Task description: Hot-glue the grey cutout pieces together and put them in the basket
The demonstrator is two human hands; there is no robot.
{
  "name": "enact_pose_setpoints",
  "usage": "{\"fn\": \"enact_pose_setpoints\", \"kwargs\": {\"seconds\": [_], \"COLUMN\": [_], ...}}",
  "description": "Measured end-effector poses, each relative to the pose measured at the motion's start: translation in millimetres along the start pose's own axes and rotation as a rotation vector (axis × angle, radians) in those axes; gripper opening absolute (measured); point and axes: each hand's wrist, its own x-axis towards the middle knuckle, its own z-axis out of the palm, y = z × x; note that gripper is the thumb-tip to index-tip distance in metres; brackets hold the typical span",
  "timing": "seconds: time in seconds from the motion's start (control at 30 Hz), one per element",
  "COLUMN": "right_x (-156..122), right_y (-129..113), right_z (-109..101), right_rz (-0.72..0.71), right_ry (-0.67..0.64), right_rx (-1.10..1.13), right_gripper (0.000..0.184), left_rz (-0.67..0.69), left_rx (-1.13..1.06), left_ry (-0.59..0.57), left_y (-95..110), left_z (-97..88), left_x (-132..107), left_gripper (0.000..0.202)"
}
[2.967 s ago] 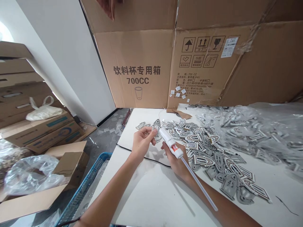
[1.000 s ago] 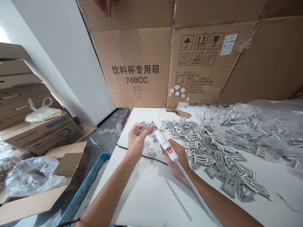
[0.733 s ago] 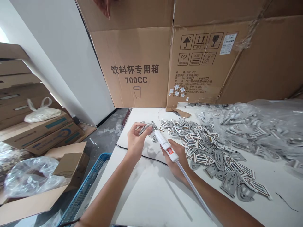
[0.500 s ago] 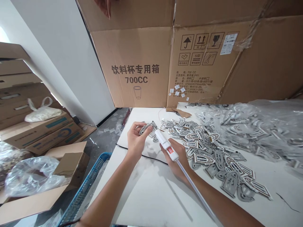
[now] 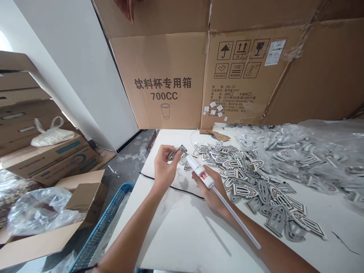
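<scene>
From the head-worn view, looking forward and down, two bare forearms reach across a white table [image 5: 182, 242]. The left hand [image 5: 164, 165] is narrowly closed, with thumb and fingertips pinching a small grey-and-white cut-out piece [image 5: 175, 152] at the near edge of a loose pile. The right hand [image 5: 207, 187] is wrapped around a slim white glue applicator [image 5: 197, 170] with a small red-and-orange label. Its tip points up and left, just beside the cut-out piece, and a long clear rod [image 5: 236, 218] extends from its back end, down and right past the wrist.

The pile of similar arch-shaped cut-outs [image 5: 244, 182] spreads across the table to the right of the hands. Beyond it, many more lie in a clear plastic bag [image 5: 301, 155]. A thin black cable [image 5: 170, 186] runs across the table under the left hand.

Behind the table stands a large printed cardboard carton marked 700CC [image 5: 159, 79], with another person's hand [image 5: 127, 8] at its top edge. To the left are a blue plastic crate [image 5: 105, 223] and stacked cardboard boxes [image 5: 48, 159].
</scene>
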Motion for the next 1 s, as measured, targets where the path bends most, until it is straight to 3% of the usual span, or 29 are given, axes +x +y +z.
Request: {"fn": "enact_pose_setpoints", "kwargs": {"seconds": [0.1,0.2,0.37,0.53,0.67,0.83,0.93,1.0], "right_x": [1.6,2.1,2.7,3.3,2.8,2.7,3.0,3.6], "right_y": [-2.5,-2.2,1.9,4.5,4.9,7.4,9.6,10.8], "right_z": [-4.9,-8.2,-8.5,-5.9,-4.9,-6.1,-6.3,-5.8], "right_rz": [-0.078,-0.033,0.164,0.095,-0.009,0.037,0.096,0.121], "right_ry": [0.050,0.199,0.267,0.304,0.283,0.301,0.325,0.326], "right_rx": [0.001,0.009,0.120,0.086,0.059,0.049,0.076,0.095], "right_gripper": [0.033,0.036,0.042,0.037,0.031,0.032,0.037,0.040], "left_rz": [-0.208,-0.279,0.017,0.239,0.320,0.188,0.133,0.011], "left_rx": [-0.003,0.077,0.451,0.748,0.816,0.832,0.859,0.954], "left_ry": [-0.024,-0.188,-0.452,-0.566,-0.509,-0.393,-0.274,-0.151], "left_y": [-14.1,-23.6,-20.0,-12.7,-19.5,-36.6,-49.2,-57.9], "left_z": [0.0,3.3,17.6,27.8,30.5,24.8,9.5,-5.4], "left_x": [2.1,-2.9,-25.6,-37.7,-32.6,-14.2,12.6,36.3], "left_gripper": [0.032,0.037,0.021,0.011,0.009,0.023,0.030,0.032]}}
